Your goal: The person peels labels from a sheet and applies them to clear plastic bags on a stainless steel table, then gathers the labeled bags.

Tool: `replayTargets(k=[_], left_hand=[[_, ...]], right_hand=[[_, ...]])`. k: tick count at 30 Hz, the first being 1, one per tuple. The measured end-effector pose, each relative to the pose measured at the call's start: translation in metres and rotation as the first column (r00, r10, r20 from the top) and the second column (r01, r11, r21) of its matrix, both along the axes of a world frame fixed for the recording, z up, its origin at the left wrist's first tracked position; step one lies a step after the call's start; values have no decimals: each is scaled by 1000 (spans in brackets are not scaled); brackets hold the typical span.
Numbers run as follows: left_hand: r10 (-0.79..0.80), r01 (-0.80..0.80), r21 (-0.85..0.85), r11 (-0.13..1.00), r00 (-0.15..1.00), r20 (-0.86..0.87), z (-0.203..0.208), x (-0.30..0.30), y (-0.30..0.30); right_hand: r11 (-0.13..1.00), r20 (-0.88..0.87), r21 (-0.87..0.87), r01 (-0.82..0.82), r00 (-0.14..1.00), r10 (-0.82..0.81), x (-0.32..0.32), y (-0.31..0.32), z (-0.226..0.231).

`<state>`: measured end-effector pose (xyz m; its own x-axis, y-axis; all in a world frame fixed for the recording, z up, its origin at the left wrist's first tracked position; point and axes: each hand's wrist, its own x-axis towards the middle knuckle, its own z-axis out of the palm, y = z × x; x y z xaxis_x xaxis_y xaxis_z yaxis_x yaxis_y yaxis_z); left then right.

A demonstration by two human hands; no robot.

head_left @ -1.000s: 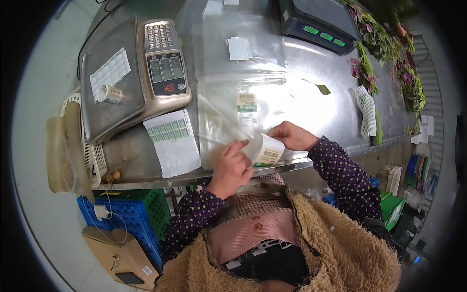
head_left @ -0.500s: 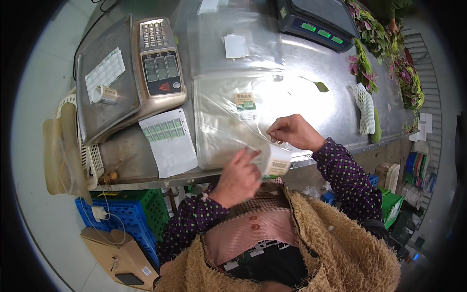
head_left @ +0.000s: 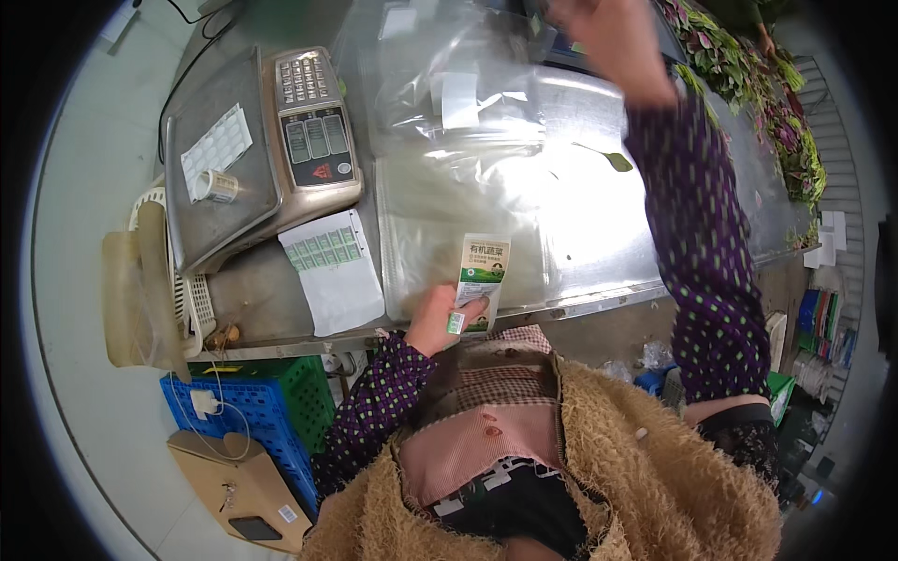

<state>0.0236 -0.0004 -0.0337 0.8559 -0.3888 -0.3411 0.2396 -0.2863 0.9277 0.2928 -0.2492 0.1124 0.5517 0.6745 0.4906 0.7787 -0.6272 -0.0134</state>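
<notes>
My left hand (head_left: 438, 320) is closed on a label strip (head_left: 484, 257) with a green and cream print, held above the table's near edge. A small green-and-white sticker (head_left: 456, 323) shows at its fingers. Just beyond that hand lies a stack of clear plastic bags (head_left: 421, 206). My right hand (head_left: 613, 47) is stretched far forward, in front of a dark scale (head_left: 571, 49), and smeared by motion; its fingers are partly out of the picture. Whether it holds anything cannot be made out. More clear bags (head_left: 398, 89), with a white paper piece (head_left: 459, 101) among them, lie farther back.
A metal scale (head_left: 318, 145) stands at left, with a label sheet (head_left: 217, 145) and a small label roll (head_left: 217, 186) on its pan. Beside it lies a sheet of green stickers (head_left: 327, 257). Leafy vegetables (head_left: 790, 140) line the right side; a loose leaf (head_left: 617, 162) lies mid-table.
My right hand has swung from the near edge far forward. The label strip in my left hand now stands upright to view. The labelled spot on the near bags no longer shows.
</notes>
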Motion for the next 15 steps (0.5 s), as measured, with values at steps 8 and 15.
replayTargets(k=[8,15], left_hand=[[197,-162,-153,975,947,252,0,-10,-5],[262,-283,-150,947,954,-143,9,-14,0]], right_hand=[[938,-923,248,241,352,154,-191,49,-79],[956,-716,266,121,689,112,-200,49,-66]])
